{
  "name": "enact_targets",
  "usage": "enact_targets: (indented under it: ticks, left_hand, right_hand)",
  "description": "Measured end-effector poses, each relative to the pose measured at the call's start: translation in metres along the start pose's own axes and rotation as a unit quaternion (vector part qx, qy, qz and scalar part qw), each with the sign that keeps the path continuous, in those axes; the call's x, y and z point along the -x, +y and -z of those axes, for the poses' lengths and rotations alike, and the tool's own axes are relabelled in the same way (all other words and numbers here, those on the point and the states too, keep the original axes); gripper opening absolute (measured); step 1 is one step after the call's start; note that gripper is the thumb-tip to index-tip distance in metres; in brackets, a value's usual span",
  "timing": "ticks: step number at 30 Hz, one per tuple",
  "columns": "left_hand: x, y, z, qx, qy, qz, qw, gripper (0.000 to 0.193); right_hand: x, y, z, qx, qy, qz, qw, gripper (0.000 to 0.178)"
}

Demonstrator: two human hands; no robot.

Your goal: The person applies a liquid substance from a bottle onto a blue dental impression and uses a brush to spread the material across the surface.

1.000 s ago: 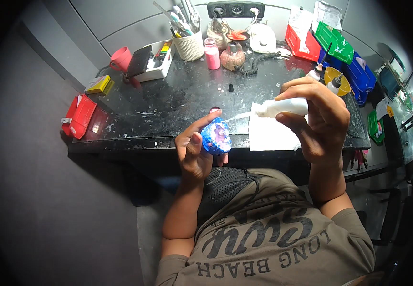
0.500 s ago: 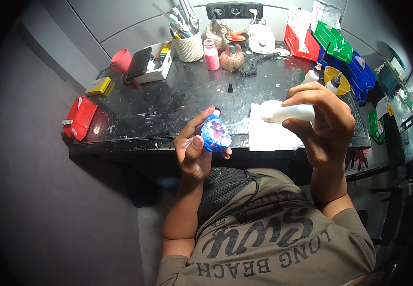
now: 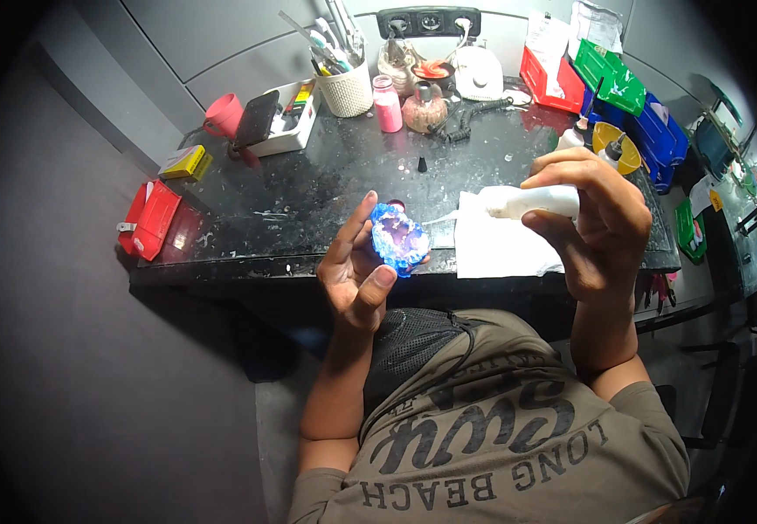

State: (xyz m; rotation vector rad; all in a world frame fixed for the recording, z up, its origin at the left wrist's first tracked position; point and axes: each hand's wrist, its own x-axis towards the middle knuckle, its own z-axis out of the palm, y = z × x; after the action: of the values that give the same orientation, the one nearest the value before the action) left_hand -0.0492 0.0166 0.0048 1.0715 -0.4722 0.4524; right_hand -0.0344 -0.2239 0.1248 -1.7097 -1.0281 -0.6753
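My left hand (image 3: 355,284) holds a small, lumpy blue-rimmed piece (image 3: 397,241) with a pale pink and white hollow facing up. The thumb lies at its near side and the fingers go behind it. In my right hand (image 3: 605,214) is a white squeeze bottle (image 3: 542,203), lying almost level between thumb and fingers. Its thin, pale nozzle points left at the blue-rimmed piece, and the tip comes close to its right edge; whether they touch I cannot tell. Under the bottle a white paper sheet (image 3: 508,249) lies on the black table (image 3: 291,196).
At the back stand a brush holder (image 3: 346,93), a pink jar (image 3: 387,105) and a round glass burner-like bottle (image 3: 425,109). A white tray (image 3: 295,131), pink mug (image 3: 223,115) and red box (image 3: 148,220) are left. Coloured bins (image 3: 610,74) and dropper bottles (image 3: 573,135) are right.
The blue-rimmed piece has turned slightly in my left hand, and my left thumb has shifted right. The bottle has moved very slightly, still pointing at the piece.
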Motion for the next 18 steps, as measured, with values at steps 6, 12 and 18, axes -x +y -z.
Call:
enact_targets:
  ticks: [6, 12, 18]
  left_hand:
    - [0.0036, -0.0033, 0.0069, 0.001, -0.009, -0.009, 1.0, 0.086]
    - [0.0053, -0.0042, 0.0064, 0.021, -0.027, -0.026, 0.999, 0.085]
    - [0.0059, -0.0049, 0.0034, 0.04, -0.045, -0.045, 0.997, 0.082]
  right_hand:
    - [-0.0006, -0.0004, 0.0001, 0.004, 0.004, 0.001, 1.0, 0.027]
    - [-0.0011, -0.0002, 0.0, 0.007, 0.006, 0.004, 1.0, 0.026]
    - [-0.0021, 0.0048, 0.0013, 0.015, 0.013, 0.011, 1.0, 0.027]
